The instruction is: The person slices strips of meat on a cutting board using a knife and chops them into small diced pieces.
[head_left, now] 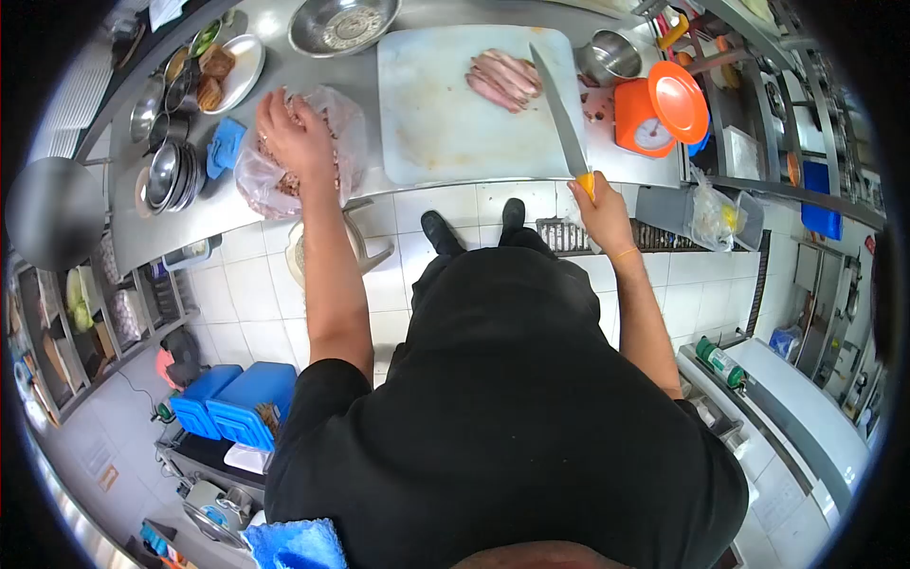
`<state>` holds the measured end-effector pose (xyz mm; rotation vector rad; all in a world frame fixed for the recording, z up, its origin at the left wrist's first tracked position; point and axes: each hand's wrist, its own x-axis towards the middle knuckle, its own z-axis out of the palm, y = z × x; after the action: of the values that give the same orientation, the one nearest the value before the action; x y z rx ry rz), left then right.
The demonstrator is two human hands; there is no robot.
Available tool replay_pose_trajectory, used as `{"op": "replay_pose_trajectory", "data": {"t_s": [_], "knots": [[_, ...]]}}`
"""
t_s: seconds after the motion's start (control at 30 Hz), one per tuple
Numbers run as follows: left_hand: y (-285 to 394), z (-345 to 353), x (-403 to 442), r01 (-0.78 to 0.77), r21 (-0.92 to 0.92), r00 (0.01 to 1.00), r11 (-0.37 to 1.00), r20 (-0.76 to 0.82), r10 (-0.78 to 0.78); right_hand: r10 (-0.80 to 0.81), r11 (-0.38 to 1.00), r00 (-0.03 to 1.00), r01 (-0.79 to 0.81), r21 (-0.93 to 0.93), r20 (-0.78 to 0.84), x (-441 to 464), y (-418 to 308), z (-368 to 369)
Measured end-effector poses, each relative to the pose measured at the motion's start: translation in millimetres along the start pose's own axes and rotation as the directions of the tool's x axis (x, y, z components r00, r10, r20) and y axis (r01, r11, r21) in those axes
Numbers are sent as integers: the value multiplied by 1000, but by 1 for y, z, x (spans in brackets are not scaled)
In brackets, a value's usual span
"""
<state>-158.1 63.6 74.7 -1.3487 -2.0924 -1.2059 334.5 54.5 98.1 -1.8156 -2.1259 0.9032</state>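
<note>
My left hand [296, 137] lies over a clear plastic bag [349, 119] of chopped, brownish-pink pieces, its fingers spread and grasping nothing that I can see. In my right hand [605, 216] is the yellow handle of a long knife [561, 119]; the blade points away from me across the right edge of a white cutting board [422, 114]. Strips of pinkish meat [504, 81] lie together on the board's upper right part, just left of the blade.
Right of the board stand a steel pot [609, 59] and an orange scale [645, 121]. A steel bowl [343, 24] is behind the board. At left are a blue cloth [226, 147], stacked metal bowls [171, 178] and a white plate [248, 71] with food.
</note>
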Motion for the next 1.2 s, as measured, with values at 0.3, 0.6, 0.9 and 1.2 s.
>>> {"op": "replay_pose_trajectory", "data": {"t_s": [0.3, 0.6, 0.9, 1.2], "knots": [[153, 121, -52, -263, -321, 749, 910, 526, 402, -5, 1000, 992, 4, 6, 128, 7, 82, -32], [189, 155, -54, -350, -146, 691, 925, 626, 361, -160, 987, 971, 156, 38, 180, 43, 128, -59], [181, 157, -68, 225, 199, 678, 954, 671, -300, -251, 964, 929, 265, -16, 273, 65, 146, -77], [182, 189, -92, 512, 189, 519, 838, 709, -477, -292, 950, 909, 312, -22, 296, 81, 130, -69]]}}
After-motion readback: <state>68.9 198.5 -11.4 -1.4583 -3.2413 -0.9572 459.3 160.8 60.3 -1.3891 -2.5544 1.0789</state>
